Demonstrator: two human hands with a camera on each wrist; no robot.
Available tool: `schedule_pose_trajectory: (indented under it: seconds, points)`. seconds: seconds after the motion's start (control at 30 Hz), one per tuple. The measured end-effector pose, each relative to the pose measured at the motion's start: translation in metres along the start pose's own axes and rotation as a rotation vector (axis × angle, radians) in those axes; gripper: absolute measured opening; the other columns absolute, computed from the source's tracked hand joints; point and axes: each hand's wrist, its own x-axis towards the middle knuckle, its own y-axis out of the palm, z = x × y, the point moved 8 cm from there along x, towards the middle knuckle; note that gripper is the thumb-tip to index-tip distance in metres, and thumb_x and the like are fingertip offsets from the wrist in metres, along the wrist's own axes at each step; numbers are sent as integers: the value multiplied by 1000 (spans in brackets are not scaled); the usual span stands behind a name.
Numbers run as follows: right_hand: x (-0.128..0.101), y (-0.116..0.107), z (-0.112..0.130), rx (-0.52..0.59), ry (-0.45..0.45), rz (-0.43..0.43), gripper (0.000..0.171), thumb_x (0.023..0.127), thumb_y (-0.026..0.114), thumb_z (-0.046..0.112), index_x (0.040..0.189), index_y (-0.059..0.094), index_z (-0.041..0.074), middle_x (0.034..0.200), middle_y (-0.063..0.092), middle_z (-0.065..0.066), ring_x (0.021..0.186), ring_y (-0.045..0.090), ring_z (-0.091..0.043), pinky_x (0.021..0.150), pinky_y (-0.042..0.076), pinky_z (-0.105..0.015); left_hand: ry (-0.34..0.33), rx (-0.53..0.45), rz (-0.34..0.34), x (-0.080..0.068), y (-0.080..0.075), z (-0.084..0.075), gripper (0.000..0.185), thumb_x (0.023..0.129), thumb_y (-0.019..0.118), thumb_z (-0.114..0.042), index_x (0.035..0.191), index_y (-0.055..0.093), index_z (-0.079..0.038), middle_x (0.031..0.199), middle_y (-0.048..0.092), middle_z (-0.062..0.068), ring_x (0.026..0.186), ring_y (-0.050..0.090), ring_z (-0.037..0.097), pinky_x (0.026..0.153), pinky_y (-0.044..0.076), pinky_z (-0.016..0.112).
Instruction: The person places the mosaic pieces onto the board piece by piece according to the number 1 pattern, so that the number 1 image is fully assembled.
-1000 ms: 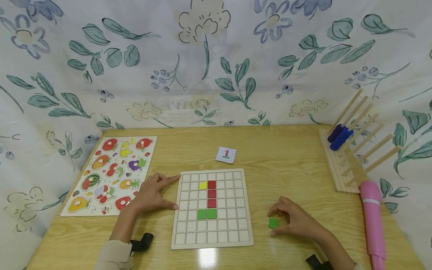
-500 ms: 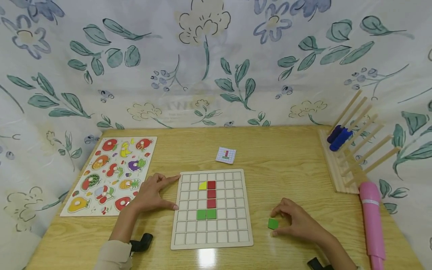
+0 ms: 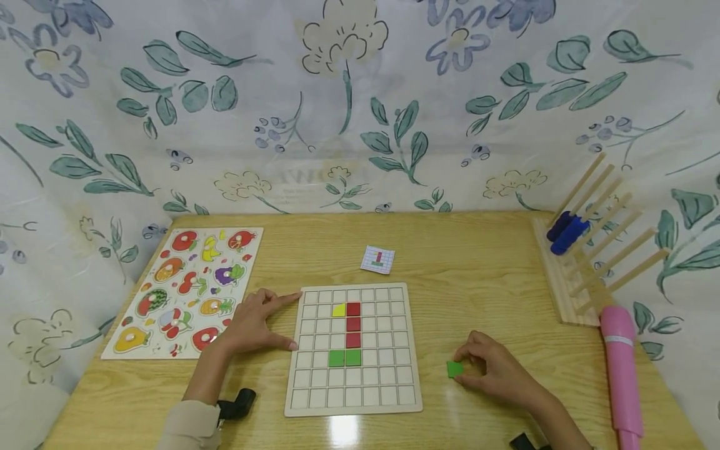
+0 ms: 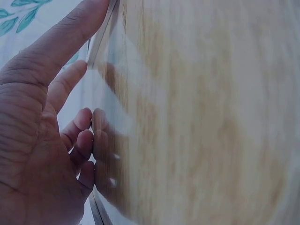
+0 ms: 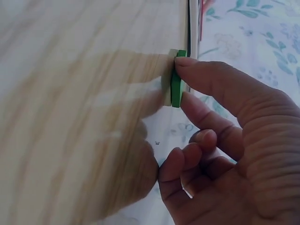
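A white grid board (image 3: pixel 388 375) lies on the table, bearing a yellow tile (image 3: pixel 339 310) with one curved corner, a column of red tiles (image 3: pixel 353 324) and two green tiles (image 3: pixel 345 358). My left hand (image 3: pixel 251 322) rests at the board's left edge, index finger and thumb spread along it. In the left wrist view its other fingers bend toward the tabletop. To the right of the board, my right hand (image 3: pixel 495 367) pinches a loose green square tile (image 3: pixel 454 369) between thumb and index finger. The right wrist view shows this tile (image 5: pixel 177 78) lying edge-on, low at the table.
A small pattern card (image 3: pixel 377 259) lies behind the board. At left is a fruit puzzle board (image 3: pixel 181 294). A wooden peg rack (image 3: pixel 565 294) with blue pieces stands at right, a pink cylindrical object (image 3: pixel 621 375) in front of it. Floral cloth (image 3: pixel 360 125) hangs behind the table.
My right thumb and index finger have closed in on the loose green tile, which has turned slightly. The left hand and the tiles on the board are unchanged.
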Motion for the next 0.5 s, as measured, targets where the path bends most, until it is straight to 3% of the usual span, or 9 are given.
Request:
schedule_pose_trajectory:
  seconds: [0.5]
  points:
    - [14, -7, 17, 62, -45, -62, 27, 71, 88, 9, 92, 74, 15, 78, 44, 2, 71, 41, -11, 59, 37, -25, 26, 4, -16, 0, 0, -2, 97, 60, 84, -64, 145, 52, -33, 97, 40, 1, 82, 31, 18, 72, 25, 34]
